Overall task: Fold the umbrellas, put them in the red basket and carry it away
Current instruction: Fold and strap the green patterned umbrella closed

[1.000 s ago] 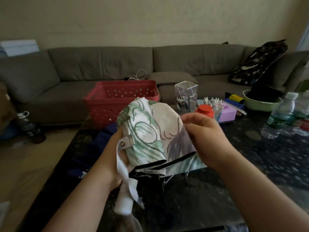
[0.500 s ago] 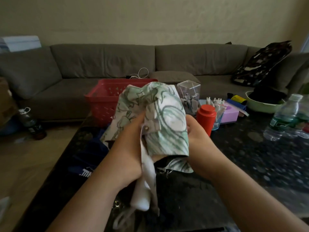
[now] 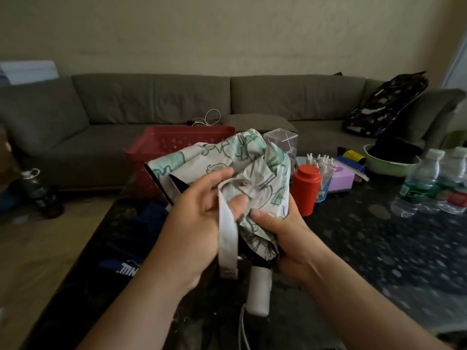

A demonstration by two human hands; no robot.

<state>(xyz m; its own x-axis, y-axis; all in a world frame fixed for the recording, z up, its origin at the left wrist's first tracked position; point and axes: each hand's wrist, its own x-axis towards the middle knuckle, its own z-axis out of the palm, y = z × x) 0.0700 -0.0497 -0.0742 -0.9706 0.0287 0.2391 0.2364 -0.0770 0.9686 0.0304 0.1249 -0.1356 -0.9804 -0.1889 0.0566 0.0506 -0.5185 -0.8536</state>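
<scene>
Behind the long grey-brown sofa [image 3: 177, 97], the dark speckled stone table [image 3: 379, 248] fills the lower frame, with the red perforated plastic basket [image 3: 174, 142] at centre left; it stands just behind the loose fabric, which could snag its rim. At centre, the white folding umbrella with green leaf print [image 3: 252, 157] is bunched, so pleats may spring open. Left hand [image 3: 194, 223] pinches its white snap strap [image 3: 227, 238], right hand [image 3: 285, 236] grips the canopy; the strap could slip
</scene>
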